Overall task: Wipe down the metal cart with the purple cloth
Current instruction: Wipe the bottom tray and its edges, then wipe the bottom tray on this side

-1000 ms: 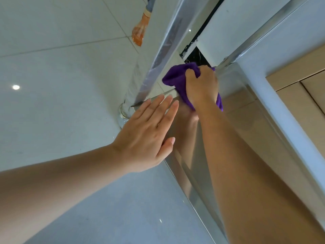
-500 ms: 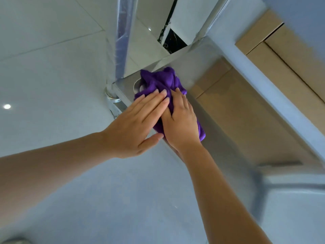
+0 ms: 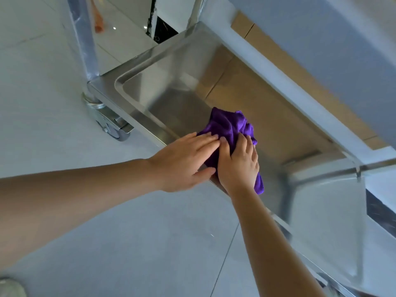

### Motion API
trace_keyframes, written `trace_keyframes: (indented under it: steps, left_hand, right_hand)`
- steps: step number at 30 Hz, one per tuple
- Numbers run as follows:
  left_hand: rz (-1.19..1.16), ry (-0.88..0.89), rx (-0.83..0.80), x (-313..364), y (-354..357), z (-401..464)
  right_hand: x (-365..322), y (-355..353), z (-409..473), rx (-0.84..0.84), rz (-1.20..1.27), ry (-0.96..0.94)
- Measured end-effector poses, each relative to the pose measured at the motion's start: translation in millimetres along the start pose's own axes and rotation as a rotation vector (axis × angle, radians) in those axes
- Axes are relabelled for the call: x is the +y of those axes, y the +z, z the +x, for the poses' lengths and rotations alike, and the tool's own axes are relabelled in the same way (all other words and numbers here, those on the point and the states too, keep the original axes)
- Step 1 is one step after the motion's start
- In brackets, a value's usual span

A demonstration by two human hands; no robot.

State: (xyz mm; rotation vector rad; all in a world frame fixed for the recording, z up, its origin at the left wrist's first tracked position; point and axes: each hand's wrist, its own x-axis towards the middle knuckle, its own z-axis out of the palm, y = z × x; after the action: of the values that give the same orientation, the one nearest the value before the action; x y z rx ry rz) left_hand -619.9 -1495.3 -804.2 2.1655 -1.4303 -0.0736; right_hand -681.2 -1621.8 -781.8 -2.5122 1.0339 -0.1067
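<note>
Wiping the lower shelf [image 3: 171,99] of the metal cart: right hand [image 3: 240,166] presses the purple cloth [image 3: 227,127] under near-straight fingers, bunched beyond the fingertips; left hand [image 3: 184,161] flat, fingertips touching cloth. Next move likely sweeps toward the unwiped far corner.

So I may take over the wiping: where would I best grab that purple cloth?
Probably the bunched folds at the far end of the cloth, reached from above over the cart's near rim. They stand up free; both hands cover the near half.
</note>
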Motion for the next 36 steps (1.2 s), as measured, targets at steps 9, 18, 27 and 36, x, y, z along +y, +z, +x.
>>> trace_keyframes:
  steps: [9,18,27,36]
  left_hand:
    - [-0.918,-0.717,0.239,-12.1,-63.6,-9.7]
    - [-1.386,-1.092,0.098,-48.3,-122.9,-51.8]
    - [-1.010,-0.757,0.212,-62.1,-193.9,-86.9]
    - [-0.496,-0.471,1.010,-75.6,-243.9,-76.9]
  right_hand:
    - [-57.0,-5.5,-22.8,-0.232,0.692,-0.201]
    - [-120.2,19.8,-41.1,-0.495,0.940,-0.196]
    - [-149.2,31.7,-40.5,-0.767,1.043,-0.388]
    - [-202.8,-20.6,-30.5,-0.037,1.006,-0.431]
